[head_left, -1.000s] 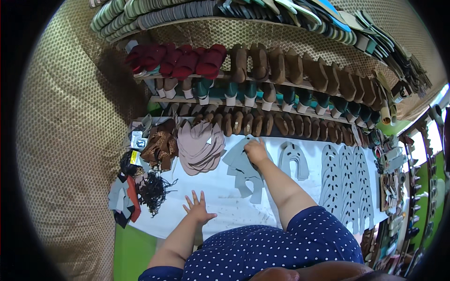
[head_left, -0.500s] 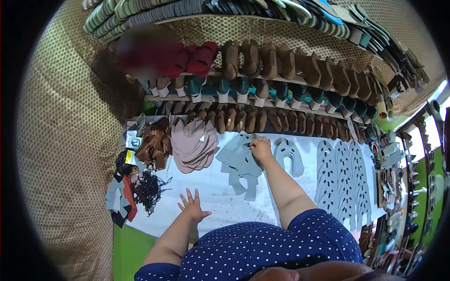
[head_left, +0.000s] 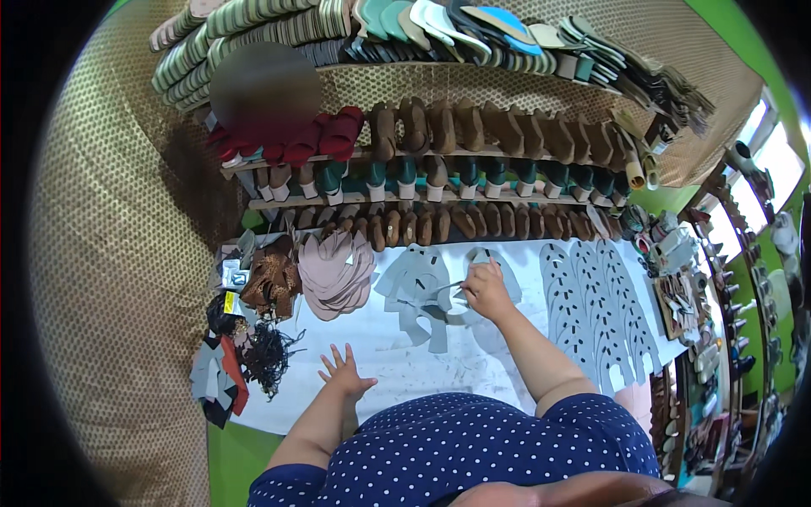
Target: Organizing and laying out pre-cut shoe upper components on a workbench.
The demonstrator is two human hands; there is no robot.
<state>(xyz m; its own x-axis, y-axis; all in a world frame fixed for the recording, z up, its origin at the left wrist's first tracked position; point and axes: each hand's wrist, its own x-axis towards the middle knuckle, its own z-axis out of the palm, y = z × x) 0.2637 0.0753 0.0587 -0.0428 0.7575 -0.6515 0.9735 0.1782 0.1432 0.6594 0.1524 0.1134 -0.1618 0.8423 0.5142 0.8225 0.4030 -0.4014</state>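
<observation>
My right hand (head_left: 490,291) is closed in a pinch on a thin grey cut piece (head_left: 445,288), which shows nearly edge-on above the white table covering. To its left lies a loose pile of grey cut pieces (head_left: 404,283) with small dark marks. A curved grey piece (head_left: 506,269) rests just beyond and partly under my right hand. My left hand (head_left: 343,378) is open, fingers spread over the near left part of the white covering (head_left: 325,406), holding nothing.
Overlapping rows of grey curved pieces (head_left: 583,304) lie at right. A pinkish fan of pieces (head_left: 336,275), brown patterned straps (head_left: 272,279) and tangled black strips (head_left: 269,359) sit at left. Shelves of brown shoe forms (head_left: 443,127) stand behind; cluttered racks (head_left: 726,313) line the right.
My right hand has moved right from the grey pile toward the curved grey piece, carrying a thin piece. My left hand stays spread. The whole view has shifted somewhat.
</observation>
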